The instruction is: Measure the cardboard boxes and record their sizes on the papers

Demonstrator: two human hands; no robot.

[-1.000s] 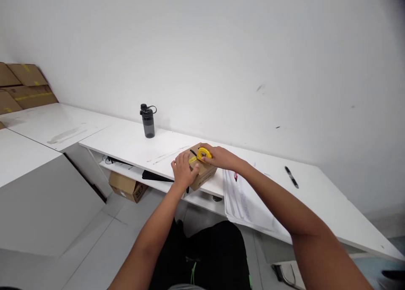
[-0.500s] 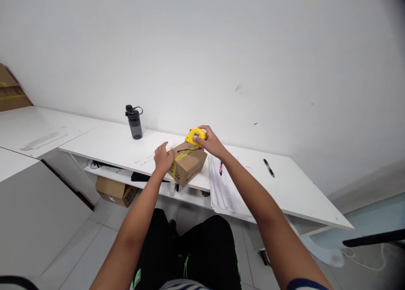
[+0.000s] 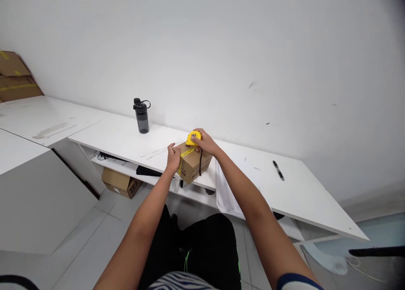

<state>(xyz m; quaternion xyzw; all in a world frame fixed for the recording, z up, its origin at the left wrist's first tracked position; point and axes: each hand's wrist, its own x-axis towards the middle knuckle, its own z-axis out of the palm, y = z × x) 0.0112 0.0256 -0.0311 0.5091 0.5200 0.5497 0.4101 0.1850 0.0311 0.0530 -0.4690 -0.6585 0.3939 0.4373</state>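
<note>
Currently our right hand (image 3: pixel 200 140) grasps the tape measure (image 3: pixel 193 138) over the cardboard box (image 3: pixel 195 165), which slants lengthwise rightward and back from the tabletop (image 3: pixel 297 193)'s front edge, our left hand (image 3: pixel 173 158) touching it, grip unclear.

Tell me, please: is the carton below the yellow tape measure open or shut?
Shut, it appears: the carton has a flat visible top, with yellow tape across it; the right hand hides part.

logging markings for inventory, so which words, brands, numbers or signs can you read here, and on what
"SF": on the cardboard box beneath the white desk.
Too small to read: dark print on the taped carton.
Too blurred: the patch on the yellow tape measure.
</note>
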